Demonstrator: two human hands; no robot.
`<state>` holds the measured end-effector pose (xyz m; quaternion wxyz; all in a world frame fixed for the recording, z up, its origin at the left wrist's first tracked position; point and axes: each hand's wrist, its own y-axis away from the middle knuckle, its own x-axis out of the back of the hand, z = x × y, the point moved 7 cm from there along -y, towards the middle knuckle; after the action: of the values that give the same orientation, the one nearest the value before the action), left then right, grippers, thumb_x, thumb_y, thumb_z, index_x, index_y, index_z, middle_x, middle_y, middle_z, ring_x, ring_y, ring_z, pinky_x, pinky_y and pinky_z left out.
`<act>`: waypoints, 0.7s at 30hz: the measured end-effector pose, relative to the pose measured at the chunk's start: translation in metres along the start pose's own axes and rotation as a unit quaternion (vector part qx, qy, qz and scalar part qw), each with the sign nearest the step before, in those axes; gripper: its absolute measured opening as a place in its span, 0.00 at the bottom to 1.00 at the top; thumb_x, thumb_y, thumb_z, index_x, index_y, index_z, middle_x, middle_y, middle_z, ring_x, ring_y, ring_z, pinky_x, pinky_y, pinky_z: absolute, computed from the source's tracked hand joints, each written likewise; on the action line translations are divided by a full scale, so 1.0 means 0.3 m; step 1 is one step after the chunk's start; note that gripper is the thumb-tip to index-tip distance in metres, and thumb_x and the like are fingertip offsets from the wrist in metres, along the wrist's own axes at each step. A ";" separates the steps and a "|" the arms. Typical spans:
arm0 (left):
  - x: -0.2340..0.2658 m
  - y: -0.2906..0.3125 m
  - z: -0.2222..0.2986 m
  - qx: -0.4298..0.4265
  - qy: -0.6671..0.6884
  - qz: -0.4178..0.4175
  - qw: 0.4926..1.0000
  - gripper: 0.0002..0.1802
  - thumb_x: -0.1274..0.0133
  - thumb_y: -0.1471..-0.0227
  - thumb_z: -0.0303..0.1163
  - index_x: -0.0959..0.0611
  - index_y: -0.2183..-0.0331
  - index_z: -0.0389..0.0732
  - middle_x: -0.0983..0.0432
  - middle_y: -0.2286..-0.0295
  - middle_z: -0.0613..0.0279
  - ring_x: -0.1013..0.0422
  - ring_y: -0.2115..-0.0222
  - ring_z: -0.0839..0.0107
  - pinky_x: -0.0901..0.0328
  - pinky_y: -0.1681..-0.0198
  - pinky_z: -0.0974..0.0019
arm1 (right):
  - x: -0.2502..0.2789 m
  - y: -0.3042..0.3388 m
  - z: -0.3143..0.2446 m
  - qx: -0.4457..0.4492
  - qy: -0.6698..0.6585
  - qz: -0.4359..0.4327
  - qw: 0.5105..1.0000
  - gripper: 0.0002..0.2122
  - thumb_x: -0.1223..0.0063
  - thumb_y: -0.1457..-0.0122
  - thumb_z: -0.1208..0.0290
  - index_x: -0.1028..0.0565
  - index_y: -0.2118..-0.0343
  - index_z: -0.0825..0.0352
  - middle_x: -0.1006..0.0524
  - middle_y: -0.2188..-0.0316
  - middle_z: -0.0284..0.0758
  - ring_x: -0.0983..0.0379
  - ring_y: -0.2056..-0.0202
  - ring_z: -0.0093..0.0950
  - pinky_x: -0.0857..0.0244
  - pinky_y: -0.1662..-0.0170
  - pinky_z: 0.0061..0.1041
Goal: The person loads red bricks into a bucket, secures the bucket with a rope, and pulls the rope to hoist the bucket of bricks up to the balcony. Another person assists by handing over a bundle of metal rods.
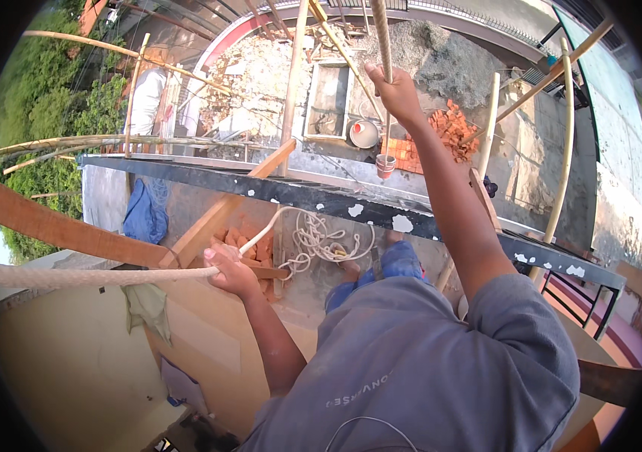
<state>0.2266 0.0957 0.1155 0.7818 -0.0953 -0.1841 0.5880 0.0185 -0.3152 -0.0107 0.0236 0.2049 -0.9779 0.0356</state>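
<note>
My right hand (398, 94) reaches out past the dark metal beam (298, 197) and is closed round a taut rope (383, 34) that runs up out of view. Below that hand, the line leads down to a small orange bucket (386, 167); I cannot tell whether it hangs or rests on something. My left hand (232, 273), on the near side of the beam, grips a thick white rope (102, 274) stretching off to the left. From this hand a slack length drops to a loose tangle of rope (321, 239) by my bare feet.
Wooden planks (204, 226) and bamboo poles (490, 124) frame the edge. Broken bricks (261, 245) and a blue bag (145, 213) lie on my side. Far below are a brick pile (453, 132), a white bucket (364, 134), a rectangular trough (327, 102) and gravel (457, 64).
</note>
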 end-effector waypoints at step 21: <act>0.083 -0.079 0.268 0.010 0.063 -0.111 0.992 0.27 0.57 0.33 0.44 0.44 0.82 0.48 0.53 0.88 0.75 0.59 0.88 0.82 0.63 0.83 0.71 | -0.078 0.234 -0.157 0.059 0.013 0.123 0.991 0.15 0.43 0.42 0.60 0.29 0.74 0.69 0.31 0.85 0.41 0.33 0.81 0.39 0.40 0.74 0.37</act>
<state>0.2216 0.1070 0.2019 0.8533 -0.1030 -0.1377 0.4922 0.0131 -0.2381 0.0307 0.0196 0.0840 -0.9914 0.0980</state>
